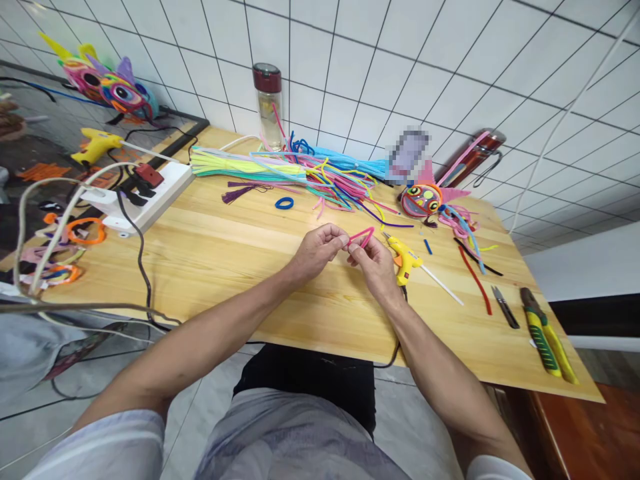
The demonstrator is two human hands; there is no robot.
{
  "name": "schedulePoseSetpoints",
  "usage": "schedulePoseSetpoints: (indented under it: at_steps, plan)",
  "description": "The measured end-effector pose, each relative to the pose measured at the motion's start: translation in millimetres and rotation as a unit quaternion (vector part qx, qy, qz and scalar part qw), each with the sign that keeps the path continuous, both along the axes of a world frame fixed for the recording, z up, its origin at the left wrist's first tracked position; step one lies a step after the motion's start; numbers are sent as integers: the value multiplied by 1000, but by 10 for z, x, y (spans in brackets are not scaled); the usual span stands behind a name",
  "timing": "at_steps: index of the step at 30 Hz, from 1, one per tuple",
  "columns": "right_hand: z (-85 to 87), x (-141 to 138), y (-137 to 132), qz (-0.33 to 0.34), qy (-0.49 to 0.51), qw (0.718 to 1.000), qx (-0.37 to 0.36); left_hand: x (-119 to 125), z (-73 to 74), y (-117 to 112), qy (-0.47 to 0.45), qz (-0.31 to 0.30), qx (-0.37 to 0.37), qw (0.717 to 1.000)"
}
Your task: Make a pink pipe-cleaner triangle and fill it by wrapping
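Note:
A bent pink pipe cleaner (367, 236) is held between both hands above the middle of the table. My left hand (321, 252) pinches its left end with thumb and forefinger. Close beside it, my right hand (374, 265) grips the other side, and a pointed fold of the pipe cleaner sticks up over the fingers. Just right of my right hand lies a yellow hot glue gun (404, 259) with a white glue stick in its back. A coiled blue pipe cleaner ring (285, 203) rests on the wood beyond my left hand.
Bundles of coloured pipe cleaners (280, 167) lie along the back of the table (215, 267). A glass bottle (269, 107) stands behind them. A fish-like craft figure (424, 200), pliers (545, 337) and small snips (505, 307) are on the right. A power strip (150, 200) with cables occupies the left.

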State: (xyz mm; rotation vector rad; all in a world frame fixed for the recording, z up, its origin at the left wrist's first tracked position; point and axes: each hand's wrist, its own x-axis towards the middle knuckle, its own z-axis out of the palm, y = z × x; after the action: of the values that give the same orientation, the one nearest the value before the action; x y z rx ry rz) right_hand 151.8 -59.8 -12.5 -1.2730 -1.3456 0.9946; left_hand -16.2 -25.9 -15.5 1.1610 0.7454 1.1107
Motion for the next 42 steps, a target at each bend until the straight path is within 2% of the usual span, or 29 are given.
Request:
schedulePoseSetpoints:
  at_steps: [7,12,18,22,25,35,42]
  plan:
    - [-5,0,-12,-7,-21,1000,16,-13,1,-1,17,-7,-8,1000]
    - [1,16,-4,-13,-10,1000,14,-21,27,12,14,-17,-32,999]
    - [23,32,-1,-2,11,1000,2,-41,34,2,37,-16,-27,999]
    - [20,49,13,-10,48,999,-11,-47,22,17,18,17,-39,999]
    - [7,45,15,-8,35,999,-17,-41,16,26,5,29,-43,999]
    - [2,0,9,-33,20,999,-3,12,42,-34,-14,-23,-66,997]
    - [-3,-10,-15,-28,8,1000,12,13,36,-32,-20,2,-59,998]
